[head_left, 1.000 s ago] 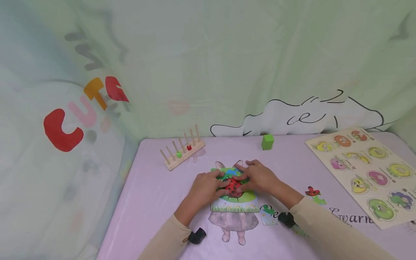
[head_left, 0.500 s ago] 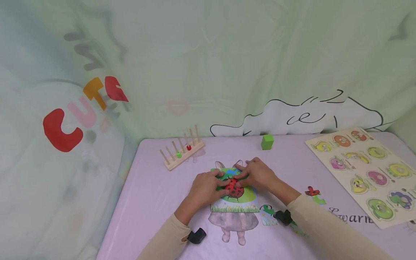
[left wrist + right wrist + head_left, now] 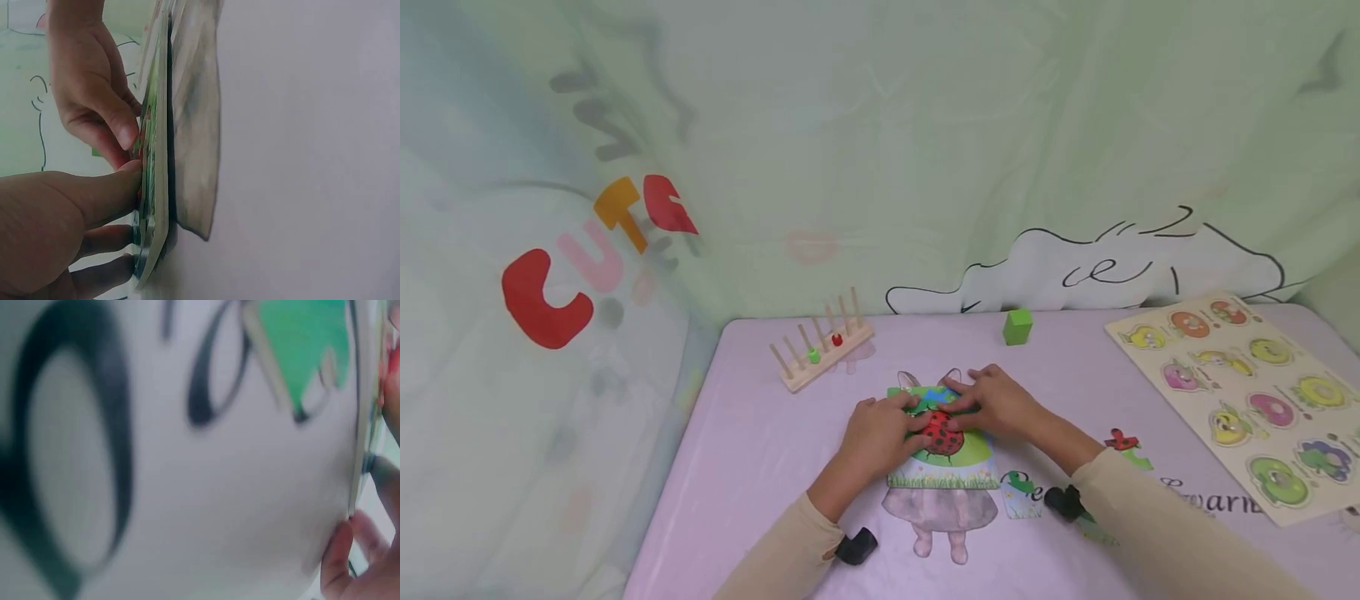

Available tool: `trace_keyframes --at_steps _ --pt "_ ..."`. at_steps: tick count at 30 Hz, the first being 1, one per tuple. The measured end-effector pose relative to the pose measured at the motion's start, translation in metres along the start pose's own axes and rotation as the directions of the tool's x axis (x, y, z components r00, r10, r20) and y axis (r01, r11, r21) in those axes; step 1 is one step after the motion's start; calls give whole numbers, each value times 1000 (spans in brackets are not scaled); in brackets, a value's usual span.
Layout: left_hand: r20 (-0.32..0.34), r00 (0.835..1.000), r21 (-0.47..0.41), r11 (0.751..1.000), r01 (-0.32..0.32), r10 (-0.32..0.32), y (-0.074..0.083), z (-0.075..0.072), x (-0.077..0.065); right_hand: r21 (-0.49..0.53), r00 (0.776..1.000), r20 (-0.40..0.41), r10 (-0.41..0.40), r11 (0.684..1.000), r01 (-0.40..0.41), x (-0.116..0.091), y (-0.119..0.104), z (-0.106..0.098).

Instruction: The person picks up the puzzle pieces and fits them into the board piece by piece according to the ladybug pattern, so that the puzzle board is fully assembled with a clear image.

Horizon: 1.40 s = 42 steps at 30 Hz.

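A ladybug jigsaw puzzle [image 3: 936, 482] lies flat in its board on the table, with the red ladybug [image 3: 945, 438] in the middle. My left hand [image 3: 874, 437] rests on its left side, fingers reaching over the picture. From the right, my right hand [image 3: 1006, 405] touches the upper part with spread fingers. Seen edge-on in the left wrist view, the board [image 3: 161, 150] has the left thumb [image 3: 112, 190] on its face. In the right wrist view, fingertips [image 3: 337, 553] of the right hand touch the board's corner. The hands hide parts of the upper picture.
Loose puzzle pieces lie to the right: a caterpillar piece [image 3: 1021, 497], a red-and-green piece [image 3: 1124, 448] and one partly under the right sleeve. A peg rack [image 3: 827, 358], a green block [image 3: 1017, 327] and a fruit puzzle board [image 3: 1240, 400] stand farther off.
The right thumb has drawn up off the lower part of the ladybug, uncovering more of it. Otherwise both hands stay in nearly the same place on the puzzle.
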<state>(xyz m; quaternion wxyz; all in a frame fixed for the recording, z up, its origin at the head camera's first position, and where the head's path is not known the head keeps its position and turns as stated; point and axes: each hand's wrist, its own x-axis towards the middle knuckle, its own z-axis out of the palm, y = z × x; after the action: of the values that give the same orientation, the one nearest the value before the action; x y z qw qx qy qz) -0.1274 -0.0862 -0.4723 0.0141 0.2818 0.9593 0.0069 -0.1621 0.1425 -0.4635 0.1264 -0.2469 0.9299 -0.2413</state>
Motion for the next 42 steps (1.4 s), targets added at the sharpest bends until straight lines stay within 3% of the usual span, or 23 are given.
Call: trace_keyframes --at_steps 6,12,17,23,34,42 --pt "-12 1000 -6 1000 15 -15 0 1 1 -10 994 35 -100 995 100 -7 6 -8" --pt "-10 1000 -25 1000 18 -19 1 -1 0 -14 991 -54 -127 992 126 -17 18 -14" --pt "6 999 -48 998 38 -38 1 -2 1 55 991 -124 -46 997 53 -33 25 -30" --pt "0 999 -54 998 36 -36 0 0 2 96 988 -104 110 990 -100 -60 39 -53" --pt "-6 1000 -102 994 24 -25 -4 4 3 45 979 -46 200 979 -198 -110 85 -70" --pt "-14 1000 -118 993 15 -17 -5 5 3 -23 970 -12 243 970 -243 -131 111 -76"
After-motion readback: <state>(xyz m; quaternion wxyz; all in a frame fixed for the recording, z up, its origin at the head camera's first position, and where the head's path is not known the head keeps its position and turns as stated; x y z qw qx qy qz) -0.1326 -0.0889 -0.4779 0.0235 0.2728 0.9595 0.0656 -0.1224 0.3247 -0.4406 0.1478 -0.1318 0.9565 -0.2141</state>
